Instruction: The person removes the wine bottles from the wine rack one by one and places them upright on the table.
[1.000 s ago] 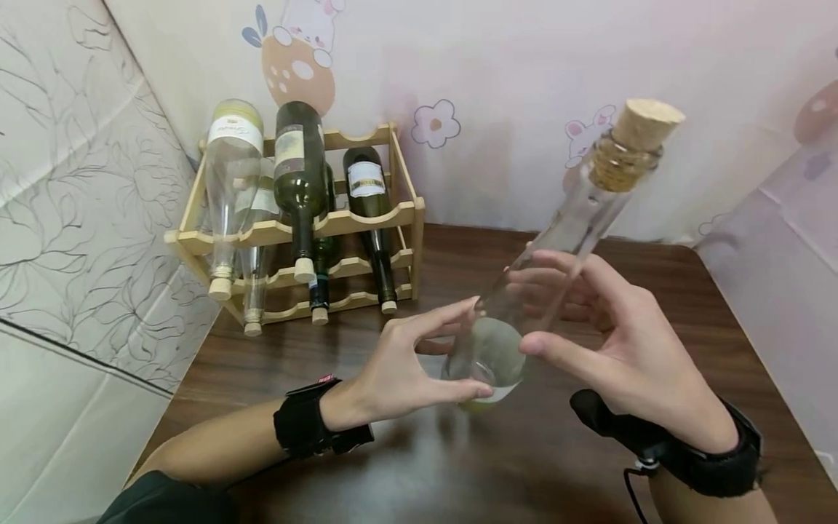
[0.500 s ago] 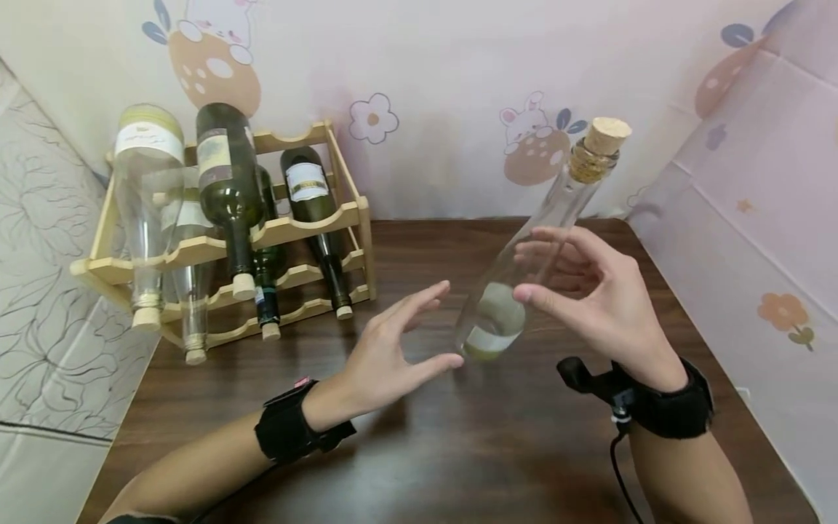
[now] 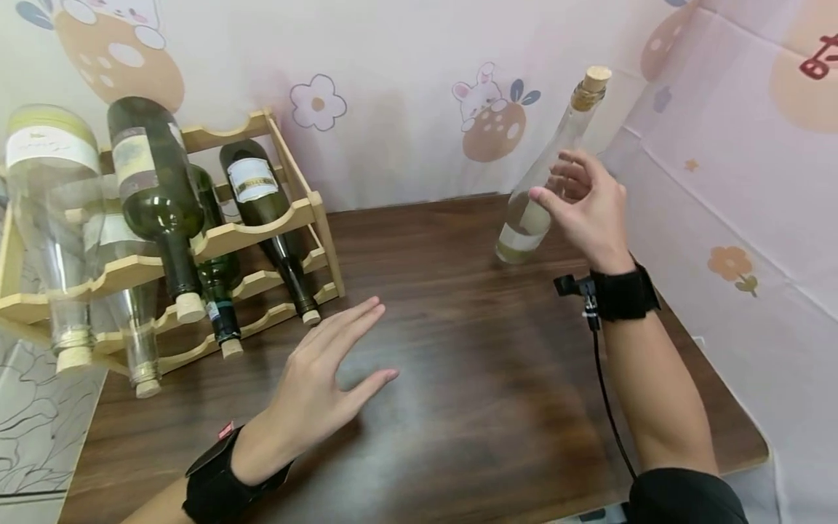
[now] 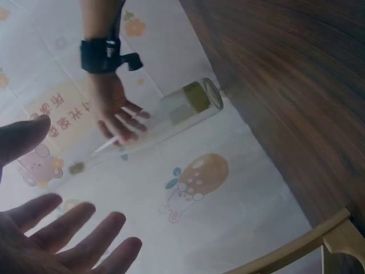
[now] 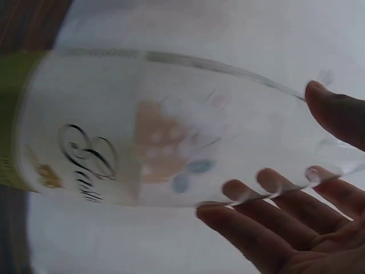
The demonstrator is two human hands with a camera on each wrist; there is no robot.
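My right hand (image 3: 585,207) grips a clear glass wine bottle (image 3: 520,239), thumb on one side and fingers on the other. The bottle leans to the right, its cork (image 3: 596,78) at the top and its base low over the back right of the table. In the right wrist view a white label (image 5: 85,137) with black script and a green-yellow band circles its lower body. My left hand (image 3: 321,382) hovers over the table near the rack, fingers straight and thumb spread, with nothing in it. The left wrist view also shows the bottle (image 4: 171,123) in the other hand.
A two-tier wooden wine rack (image 3: 325,244) stands at the left, holding several corked bottles, among them a dark bottle (image 3: 157,196), necks toward me. Patterned cloth walls (image 3: 393,145) rise behind and to the right of the brown table (image 3: 425,451).
The right hand has carried the bottle away to the back right and lowered it. My left hand has let go of its base and drawn back left. The view has turned right.
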